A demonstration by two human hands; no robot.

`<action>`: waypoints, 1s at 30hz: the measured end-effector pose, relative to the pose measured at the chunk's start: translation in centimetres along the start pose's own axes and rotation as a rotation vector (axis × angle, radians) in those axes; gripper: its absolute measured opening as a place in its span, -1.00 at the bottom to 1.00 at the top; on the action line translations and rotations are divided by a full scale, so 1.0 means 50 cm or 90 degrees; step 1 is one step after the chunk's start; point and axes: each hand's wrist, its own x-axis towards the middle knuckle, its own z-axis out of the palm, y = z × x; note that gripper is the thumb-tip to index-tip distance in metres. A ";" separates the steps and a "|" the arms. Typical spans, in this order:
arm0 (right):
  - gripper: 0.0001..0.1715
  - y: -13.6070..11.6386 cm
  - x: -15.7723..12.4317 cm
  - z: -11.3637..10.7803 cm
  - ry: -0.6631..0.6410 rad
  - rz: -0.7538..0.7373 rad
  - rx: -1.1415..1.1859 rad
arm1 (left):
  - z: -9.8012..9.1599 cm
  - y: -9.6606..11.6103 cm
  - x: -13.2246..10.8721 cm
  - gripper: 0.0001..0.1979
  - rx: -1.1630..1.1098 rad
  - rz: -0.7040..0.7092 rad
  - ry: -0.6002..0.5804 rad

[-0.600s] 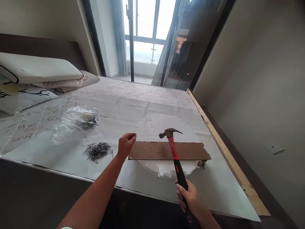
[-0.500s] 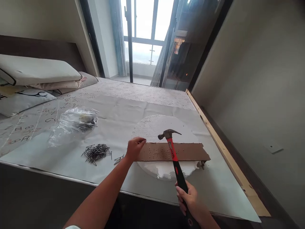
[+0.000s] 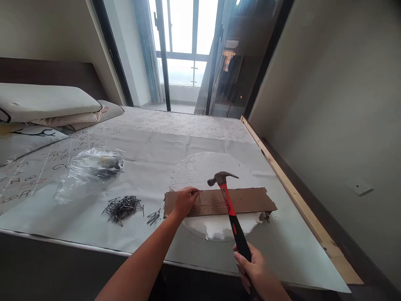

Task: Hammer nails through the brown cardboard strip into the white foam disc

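Note:
My left hand (image 3: 184,201) is closed in a pinch on a thin nail (image 3: 199,195), holding it over the brown board (image 3: 253,200). Rows of small holes or nail heads dot the board's middle. Under the board lies a round white foam slab (image 3: 209,167) with a ragged near edge. My right hand (image 3: 253,267) grips the black and red handle of a claw hammer (image 3: 230,205). Its metal head hangs above the board, to the right of my left hand. A few loose nails (image 3: 153,217) lie left of the board.
A heap of nails (image 3: 123,208) rests on the pale sheet (image 3: 150,163) covering the bed. Behind it is a clear plastic bag (image 3: 90,167) with something dark inside. Folded bedding (image 3: 46,102) is stacked at the left. A wooden rail (image 3: 282,184) runs along the right edge.
My left hand has moved right along the board, bringing the pinched nail to the dotted area. The hammer stays raised in nearly the same place. The view has shifted slightly.

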 end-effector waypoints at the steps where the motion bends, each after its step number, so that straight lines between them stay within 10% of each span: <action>1: -0.49 -0.001 -0.002 0.001 0.002 0.002 -0.006 | 0.000 0.000 0.000 -0.85 -0.001 0.000 0.001; 30: -0.59 -0.169 -0.137 -0.034 0.019 0.042 -0.463 | 0.034 -0.007 -0.008 -0.82 0.054 0.049 -0.034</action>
